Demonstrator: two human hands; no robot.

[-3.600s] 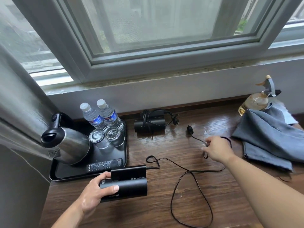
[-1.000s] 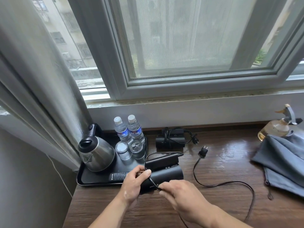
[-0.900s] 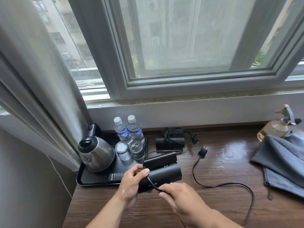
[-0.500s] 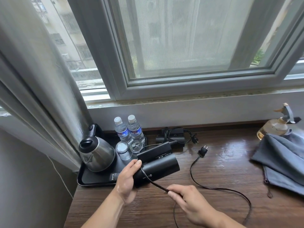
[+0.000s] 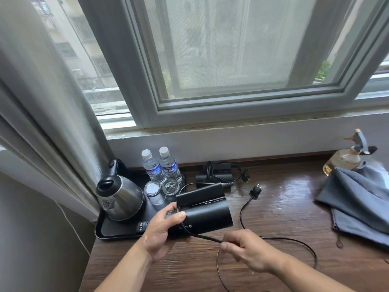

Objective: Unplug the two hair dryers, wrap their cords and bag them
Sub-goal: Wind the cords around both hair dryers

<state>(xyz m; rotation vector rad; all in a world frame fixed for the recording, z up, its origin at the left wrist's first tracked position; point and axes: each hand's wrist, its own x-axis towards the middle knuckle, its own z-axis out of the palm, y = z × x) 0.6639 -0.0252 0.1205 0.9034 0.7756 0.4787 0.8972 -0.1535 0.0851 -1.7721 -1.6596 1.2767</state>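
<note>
Lower center, the grip of our right hand [image 5: 250,251] pinches the loose cord [image 5: 205,237]; our left hand [image 5: 162,228] clasps dryer 1 [image 5: 204,217] mid-frame. Beyond, its plug [image 5: 255,189] lies free. Farthest back, dryer 2 [image 5: 219,175] sits wrapped. Wrapping 1 and bagging 2 seemingly remain.

Matte black hair dryer [image 5: 202,216], small pale lettering on its barrel, and its black cord [image 5: 273,239] against a glossy dark-brown, wood-grained worktop [image 5: 284,211]. The second hair dryer [image 5: 214,175] is black too. The cloth bags [image 5: 357,203] are slate blue; the spray bottle [image 5: 345,159] holds amber liquid under a grey-blue trigger. A brushed-silver kettle [image 5: 122,199] with a black lid and handle, a black tray [image 5: 117,233], and clear water bottles [image 5: 160,165] with white caps and blue labels. Grey curtain [image 5: 42,102], grey window frame [image 5: 231,104].
</note>
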